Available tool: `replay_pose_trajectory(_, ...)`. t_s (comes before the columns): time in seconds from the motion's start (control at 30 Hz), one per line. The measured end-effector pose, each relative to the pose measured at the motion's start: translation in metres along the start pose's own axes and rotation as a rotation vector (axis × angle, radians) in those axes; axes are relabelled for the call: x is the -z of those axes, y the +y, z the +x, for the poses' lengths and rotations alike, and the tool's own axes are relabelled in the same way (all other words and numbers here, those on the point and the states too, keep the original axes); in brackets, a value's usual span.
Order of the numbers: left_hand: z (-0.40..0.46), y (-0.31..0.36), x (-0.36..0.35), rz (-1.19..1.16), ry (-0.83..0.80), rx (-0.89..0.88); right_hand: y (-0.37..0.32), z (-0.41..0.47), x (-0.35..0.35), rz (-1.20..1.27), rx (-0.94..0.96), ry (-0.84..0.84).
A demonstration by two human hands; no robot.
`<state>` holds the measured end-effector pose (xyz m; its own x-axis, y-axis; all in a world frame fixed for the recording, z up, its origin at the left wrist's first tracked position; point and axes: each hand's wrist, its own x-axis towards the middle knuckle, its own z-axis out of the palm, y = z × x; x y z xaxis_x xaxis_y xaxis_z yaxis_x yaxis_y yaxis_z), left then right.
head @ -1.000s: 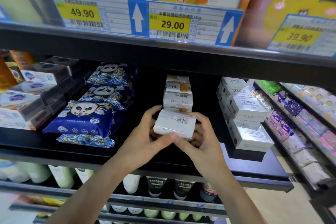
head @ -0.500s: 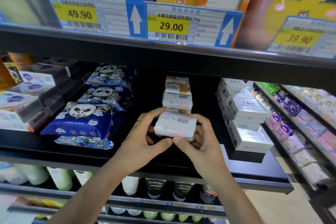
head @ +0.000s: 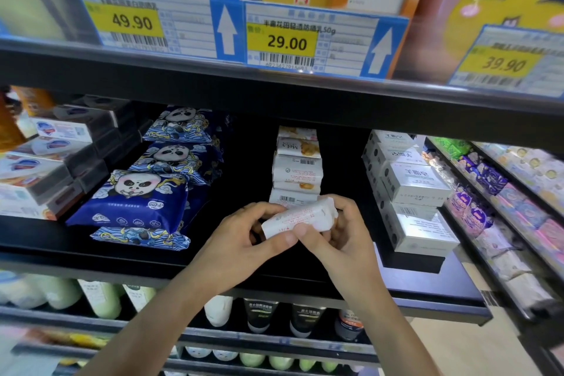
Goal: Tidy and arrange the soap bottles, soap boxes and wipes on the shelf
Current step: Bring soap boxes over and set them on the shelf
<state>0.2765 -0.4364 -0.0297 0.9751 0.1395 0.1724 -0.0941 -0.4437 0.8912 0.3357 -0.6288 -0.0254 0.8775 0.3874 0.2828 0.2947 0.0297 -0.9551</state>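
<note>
Both my arms reach up and forward, and my hands meet in the middle. My left hand (head: pixel 244 241) curls its fingers and thumb around a small white pack (head: pixel 300 218). My right hand (head: pixel 341 235) grips its other side, thumbs almost touching.

Both hands on a white soap packet (head: pixel 297 218)

Tilted, pinched between left hand (head: pixel 244 246) and right hand (head: pixel 345 233), at six o'clock of the soap row (head: pixel 297 166).

Single head view, close, facing forward and slightly down at black shelf (head: pixel 213 256).
</note>
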Motion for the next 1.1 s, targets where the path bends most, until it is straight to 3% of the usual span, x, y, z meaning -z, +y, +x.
replay_pose_trajectory(0.63,-0.002,-0.001,-0.002,0.085,-0.048,-0.063,-0.008,-0.002,-0.001,-0.013,-0.038,0.081)
replay_pose_trajectory(1.1,-0.007,0.019,0.004,-0.068,0.183,0.099,-0.011,0.0,0.0,0.036,-0.057,-0.074)
